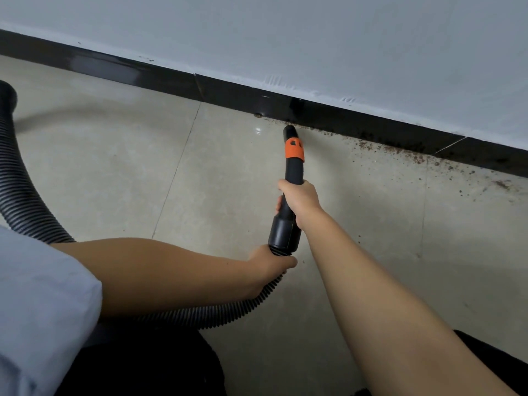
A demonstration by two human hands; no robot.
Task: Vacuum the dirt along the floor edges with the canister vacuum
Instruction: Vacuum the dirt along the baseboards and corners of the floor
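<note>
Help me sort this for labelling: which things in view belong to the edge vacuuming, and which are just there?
Part of the job:
- nozzle, gripped by the right hand
- ribbed hose, gripped by the left hand
- dirt along the black skirting

Just there:
- white wall
- floor tiles
- pale sleeve

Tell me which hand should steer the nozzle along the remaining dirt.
Right hand: it grips the nozzle itself, with the dirt trailing off to its side. The left hand only holds the hose.
</note>
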